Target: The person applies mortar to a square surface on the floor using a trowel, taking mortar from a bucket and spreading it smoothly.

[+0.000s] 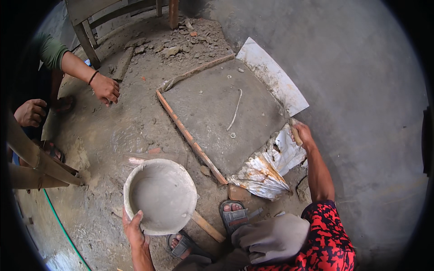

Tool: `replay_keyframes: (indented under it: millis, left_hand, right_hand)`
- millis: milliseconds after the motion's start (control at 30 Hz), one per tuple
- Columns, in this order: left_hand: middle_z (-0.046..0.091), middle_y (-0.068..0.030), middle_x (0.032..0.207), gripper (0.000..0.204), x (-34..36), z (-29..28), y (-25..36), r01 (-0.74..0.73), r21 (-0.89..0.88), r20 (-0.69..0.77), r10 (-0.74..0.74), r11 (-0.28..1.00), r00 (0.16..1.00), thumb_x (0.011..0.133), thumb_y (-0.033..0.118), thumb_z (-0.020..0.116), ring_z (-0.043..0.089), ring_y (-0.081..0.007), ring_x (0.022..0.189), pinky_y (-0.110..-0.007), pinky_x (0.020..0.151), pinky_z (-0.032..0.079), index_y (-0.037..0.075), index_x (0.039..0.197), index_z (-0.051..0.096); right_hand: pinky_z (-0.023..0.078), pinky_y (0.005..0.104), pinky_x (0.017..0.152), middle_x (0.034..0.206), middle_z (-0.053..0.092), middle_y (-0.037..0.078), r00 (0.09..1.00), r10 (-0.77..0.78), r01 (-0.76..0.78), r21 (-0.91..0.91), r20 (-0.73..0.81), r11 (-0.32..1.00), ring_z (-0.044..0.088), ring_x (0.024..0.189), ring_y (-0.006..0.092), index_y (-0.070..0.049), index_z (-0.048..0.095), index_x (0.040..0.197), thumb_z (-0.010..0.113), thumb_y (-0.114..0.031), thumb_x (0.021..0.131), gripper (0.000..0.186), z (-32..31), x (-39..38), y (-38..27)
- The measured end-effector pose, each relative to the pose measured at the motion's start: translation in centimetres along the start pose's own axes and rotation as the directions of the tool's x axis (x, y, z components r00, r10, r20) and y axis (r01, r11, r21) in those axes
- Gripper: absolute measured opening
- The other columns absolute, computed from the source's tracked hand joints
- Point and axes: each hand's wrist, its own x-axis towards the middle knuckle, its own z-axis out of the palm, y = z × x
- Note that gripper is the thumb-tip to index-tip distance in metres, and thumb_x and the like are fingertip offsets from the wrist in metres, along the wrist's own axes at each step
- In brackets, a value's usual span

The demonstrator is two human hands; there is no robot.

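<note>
My left hand (134, 229) grips the near-left rim of a round, cement-crusted basin (193, 198), thumb over the edge. Its inside is grey, and I cannot tell how deep any cement in it is. My right hand (303, 133) is closed round the wooden handle of a trowel (296, 134). The trowel's thin blade shows edge-on at the right side of a wet grey cement slab (203, 113). Wooden strips (192, 141) border the slab, and a white board (278, 81) lies along its right side. A pale bent cord (235, 110) sticks out of its surface.
A crumpled white plastic sack (260, 174) and a brick (238, 193) lie at the slab's near edge. Another person's hand (107, 89) hangs at left, near thick poles (34, 151). A green hose (61, 224) runs below. Rubble (194, 43) and wooden furniture (86, 43) stand beyond.
</note>
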Motion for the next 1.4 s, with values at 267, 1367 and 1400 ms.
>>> replay_keyframes:
  millis: [267,1367,1400]
  left_hand:
    - [0.056,-0.0133,0.125,0.066,-0.9,-0.6,1.4,0.019,-0.007,-0.014,-0.02,1.0,1.0,0.079,-0.006,0.055,0.057,-0.0237,0.111,-0.034,0.097,0.045,0.001,0.142,0.04]
    - [0.057,-0.0139,0.126,0.068,-2.6,3.0,-0.4,0.002,0.142,0.089,-0.015,0.99,0.996,0.081,0.001,0.059,0.058,-0.0224,0.11,-0.036,0.094,0.048,0.002,0.145,0.038]
    - [0.057,-0.0139,0.126,0.068,-2.5,2.9,-0.2,0.003,0.141,0.096,-0.016,0.99,0.995,0.081,0.001,0.059,0.058,-0.0224,0.11,-0.036,0.094,0.048,0.002,0.145,0.038]
  right_hand:
    - [0.049,0.0304,0.047,0.082,0.057,0.008,0.978,-0.124,0.135,-0.055,0.17,0.989,0.057,0.056,0.0159,-0.003,0.043,0.132,0.061,-0.011,0.087,0.049,10.8,-8.5,-6.9]
    - [0.05,0.0327,0.063,0.079,0.064,0.008,0.244,0.298,0.439,-0.379,0.923,0.815,0.06,0.065,0.0135,-0.01,0.05,0.139,0.067,-0.026,0.089,0.056,25.0,-20.0,-0.8]
    - [0.05,0.0314,0.065,0.084,0.065,0.008,0.252,0.233,0.445,-0.327,0.939,0.834,0.061,0.068,0.0133,-0.01,0.051,0.139,0.068,-0.027,0.089,0.055,23.8,-19.7,-0.6]
